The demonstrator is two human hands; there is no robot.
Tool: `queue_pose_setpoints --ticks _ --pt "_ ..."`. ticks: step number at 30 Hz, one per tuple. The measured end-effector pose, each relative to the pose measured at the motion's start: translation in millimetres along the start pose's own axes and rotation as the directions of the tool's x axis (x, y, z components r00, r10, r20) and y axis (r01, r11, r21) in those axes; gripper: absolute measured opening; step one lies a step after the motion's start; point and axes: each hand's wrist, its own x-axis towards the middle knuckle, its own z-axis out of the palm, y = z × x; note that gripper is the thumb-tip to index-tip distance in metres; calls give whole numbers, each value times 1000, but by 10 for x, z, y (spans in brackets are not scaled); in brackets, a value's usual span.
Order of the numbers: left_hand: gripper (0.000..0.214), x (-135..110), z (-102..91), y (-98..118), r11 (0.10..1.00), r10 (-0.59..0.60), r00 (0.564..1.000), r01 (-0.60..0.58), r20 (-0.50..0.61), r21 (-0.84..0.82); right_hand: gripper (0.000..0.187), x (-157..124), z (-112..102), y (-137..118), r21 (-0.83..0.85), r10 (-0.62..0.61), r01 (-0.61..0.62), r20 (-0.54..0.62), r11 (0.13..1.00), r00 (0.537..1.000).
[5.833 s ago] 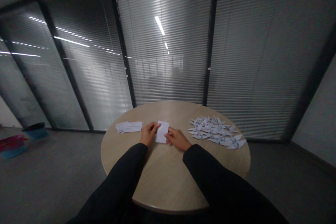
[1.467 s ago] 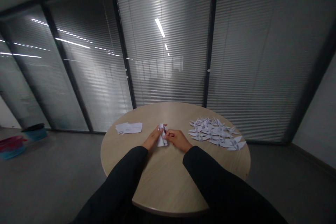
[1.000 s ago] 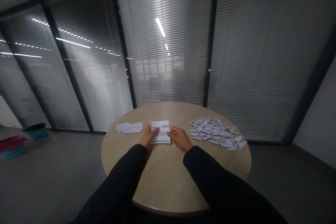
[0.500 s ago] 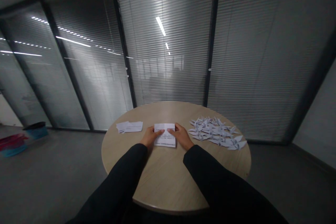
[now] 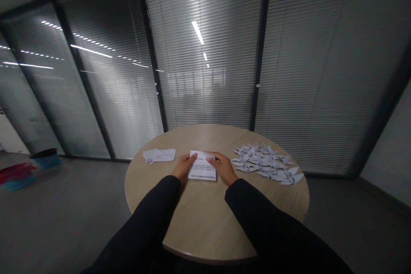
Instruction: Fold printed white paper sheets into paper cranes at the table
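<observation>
A sheet of printed white paper point(image 5: 202, 170) is held over the middle of the table, its printed lines facing me. My left hand point(image 5: 183, 167) grips its left side, thumb on the front near the upper corner and the other fingers partly hidden behind it. On the right side, my right hand point(image 5: 224, 168) pinches the sheet with the thumb on its face, and the index finger lies along the top edge. Folded paper cranes point(image 5: 266, 162), several of them, sit in a cluster right of my right hand. A few loose paper slips point(image 5: 164, 155) lie to the left, overlapping.
The round wooden table point(image 5: 205, 222) fills the lower middle of the view. Behind it stands a glass partition with blinds point(image 5: 208, 107). On the floor at far left are a red and blue tub point(image 5: 16, 177) and a dark-rimmed blue tub point(image 5: 46, 160).
My left thumb has moved up toward the sheet's top left corner. My right index finger has shifted onto the top edge, and the sheet is slightly tilted now.
</observation>
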Motion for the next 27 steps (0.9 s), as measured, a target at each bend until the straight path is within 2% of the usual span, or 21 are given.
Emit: queue_pose_setpoints --ticks 4,9,17,27 --pt "40 10 -15 -2 1000 -15 1000 15 -12 -18 31 -10 -13 -36 -93 -79 82 32 992 996" --pt "37 -6 -16 20 1000 -18 1000 18 -13 -18 29 -13 -10 -40 -171 -106 116 68 978 992" --pt "34 -20 -27 45 999 -45 997 45 -59 2 39 -46 6 16 -339 -257 293 147 894 955" --pt "37 -4 -43 43 999 -44 996 44 -81 4 36 -54 -12 14 -414 -259 339 238 845 936"
